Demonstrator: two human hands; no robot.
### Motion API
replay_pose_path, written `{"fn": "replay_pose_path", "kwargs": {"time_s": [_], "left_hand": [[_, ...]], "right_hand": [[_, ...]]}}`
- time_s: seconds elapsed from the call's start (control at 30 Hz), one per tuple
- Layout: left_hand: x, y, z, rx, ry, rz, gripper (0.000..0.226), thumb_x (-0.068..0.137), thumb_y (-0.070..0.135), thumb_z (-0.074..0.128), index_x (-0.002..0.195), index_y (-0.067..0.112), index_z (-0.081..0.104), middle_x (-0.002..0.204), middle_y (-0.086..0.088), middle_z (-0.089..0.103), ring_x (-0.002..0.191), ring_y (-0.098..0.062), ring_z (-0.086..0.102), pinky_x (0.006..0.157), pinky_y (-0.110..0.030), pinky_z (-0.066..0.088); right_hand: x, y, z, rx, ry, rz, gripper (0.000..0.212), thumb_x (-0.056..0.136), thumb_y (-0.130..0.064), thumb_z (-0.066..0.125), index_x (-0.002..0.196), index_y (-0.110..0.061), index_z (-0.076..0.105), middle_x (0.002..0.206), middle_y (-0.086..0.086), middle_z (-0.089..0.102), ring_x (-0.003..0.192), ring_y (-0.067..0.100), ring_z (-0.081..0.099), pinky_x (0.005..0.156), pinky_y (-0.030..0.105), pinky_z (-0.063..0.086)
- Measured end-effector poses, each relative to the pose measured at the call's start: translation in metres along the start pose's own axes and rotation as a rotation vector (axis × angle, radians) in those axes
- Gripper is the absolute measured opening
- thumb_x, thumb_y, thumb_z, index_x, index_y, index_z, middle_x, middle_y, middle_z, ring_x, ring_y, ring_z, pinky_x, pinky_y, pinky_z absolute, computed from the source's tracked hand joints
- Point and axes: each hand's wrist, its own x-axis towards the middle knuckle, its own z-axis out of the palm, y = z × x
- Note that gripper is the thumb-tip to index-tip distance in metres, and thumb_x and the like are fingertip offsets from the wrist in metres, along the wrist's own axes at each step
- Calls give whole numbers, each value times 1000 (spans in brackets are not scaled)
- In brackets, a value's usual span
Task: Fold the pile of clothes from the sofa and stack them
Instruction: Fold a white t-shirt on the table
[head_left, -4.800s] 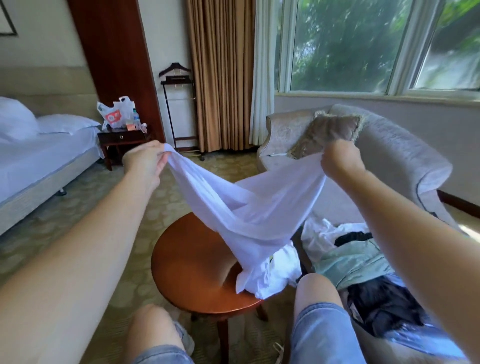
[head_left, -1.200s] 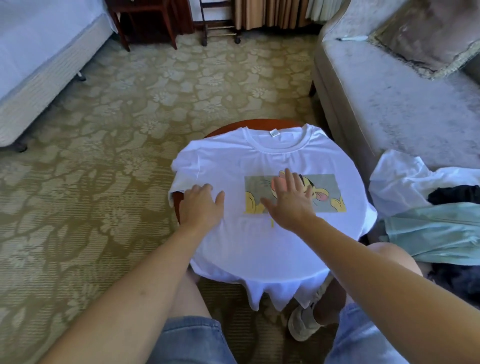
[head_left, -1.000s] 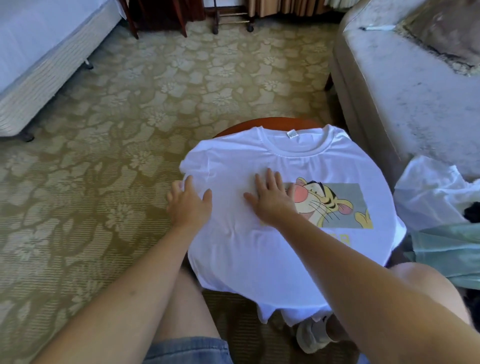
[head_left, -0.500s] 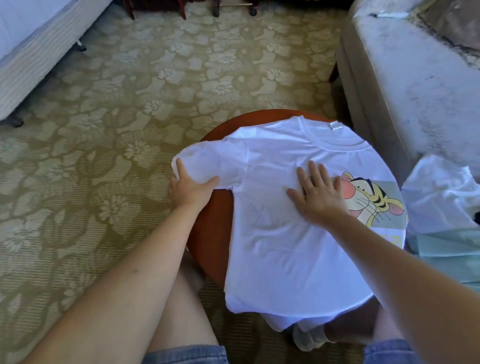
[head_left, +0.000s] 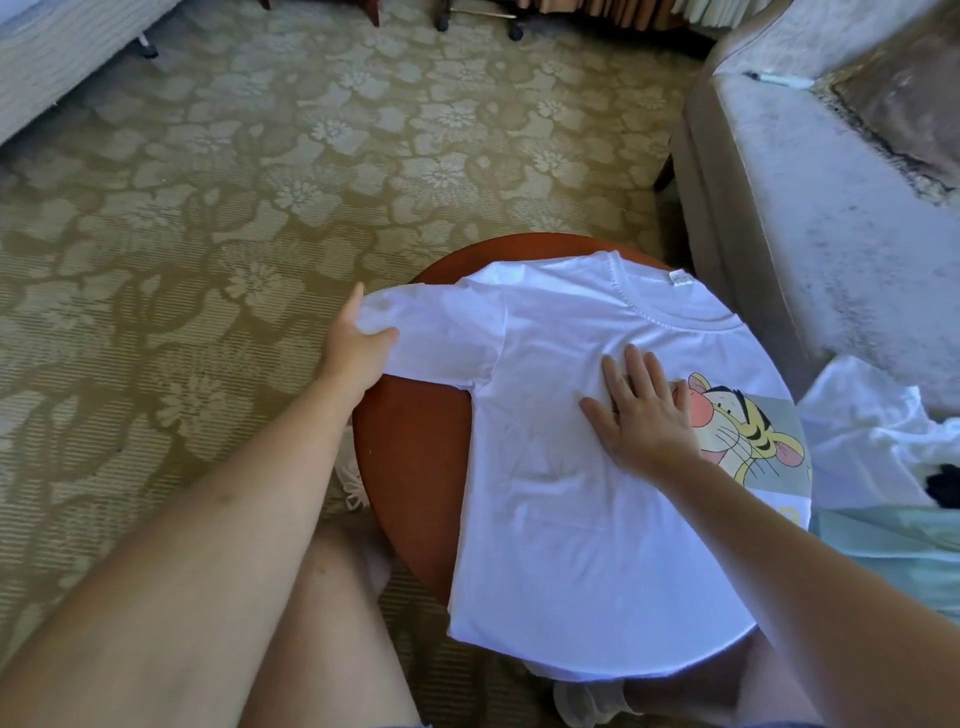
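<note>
A white T-shirt (head_left: 566, 519) with a tiger print lies face up on the round brown table (head_left: 415, 467), its collar pointing away from me and its hem hanging over the near edge. My left hand (head_left: 356, 351) pinches the end of the shirt's left sleeve and holds it stretched out past the table's left rim. My right hand (head_left: 641, 415) lies flat with spread fingers on the shirt's chest, just left of the print. At the right, on the sofa (head_left: 831, 218), sits the pile of clothes (head_left: 883, 467): white, pale green and dark pieces.
Patterned carpet (head_left: 260, 182) covers the floor to the left and beyond the table. A bed corner (head_left: 62, 47) shows at the top left. A brown cushion (head_left: 904, 98) and a pen lie on the sofa. My bare knees are under the table's near edge.
The shirt went from held up in the air to spread on the table. In the last second my left hand took the sleeve and drew it out leftward; my right hand stayed pressed on the chest.
</note>
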Motion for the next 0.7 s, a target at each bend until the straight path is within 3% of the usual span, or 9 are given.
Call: {"fn": "replay_pose_path", "kwargs": {"time_s": [0.07, 0.1, 0.2, 0.3, 0.43, 0.57, 0.7], "left_hand": [[5, 0, -4, -24, 31, 13, 63, 88, 6, 54, 145, 29, 43, 145, 2, 46, 104, -11, 55, 75, -21, 46], [6, 0, -8, -33, 59, 7, 63, 86, 4, 52, 144, 27, 44, 145, 2, 46, 106, -12, 56, 78, -24, 50], [8, -4, -27, 4, 130, -20, 73, 83, 8, 53, 150, 24, 31, 154, 0, 31, 130, -23, 46, 96, -37, 50], [6, -6, -49, 88, 178, -11, 80, 85, 12, 56, 154, 21, 18, 160, 2, 12, 139, -23, 33, 86, -27, 43], [-8, 17, -75, 318, 190, 74, 82, 88, 6, 51, 156, 21, 7, 163, 0, -3, 141, -28, 29, 74, -26, 43], [-29, 57, -72, 635, 145, 267, 84, 87, 2, 50, 156, 19, 4, 163, -2, -5, 134, -34, 37, 89, -38, 46], [-52, 88, -30, 524, -174, 502, 99, 84, 19, 66, 155, 29, -1, 162, -3, 9, 143, -23, 28, 101, -31, 36]], "right_hand": [[3, -6, -1, -8, 0, -13, 78, 89, -69, 7, 155, -28, 1, 163, -1, -10, 149, 21, -11, 119, 53, 2], [6, -10, -1, -11, 0, -25, 83, 84, -71, 1, 155, -28, 1, 163, -1, -10, 149, 21, -11, 118, 53, 2], [13, -27, -2, -14, -17, -54, 82, 85, -70, 2, 155, -28, 0, 162, 0, -11, 149, 22, -12, 118, 54, 3], [21, -53, -3, -22, -24, -90, 81, 85, -69, 3, 155, -27, -1, 162, 1, -12, 149, 23, -11, 118, 55, 2], [29, -79, -5, -19, -69, -104, 80, 90, -70, 17, 155, -26, -3, 162, 3, -15, 148, 26, -14, 117, 56, 1], [26, -92, -9, 17, -135, -96, 87, 89, -73, 24, 155, -24, -5, 161, 6, -20, 148, 28, -18, 117, 57, 0], [14, -93, -17, 158, -157, -140, 92, 86, -75, 36, 155, -28, -1, 161, 3, -18, 148, 24, -15, 117, 55, -2]]}}
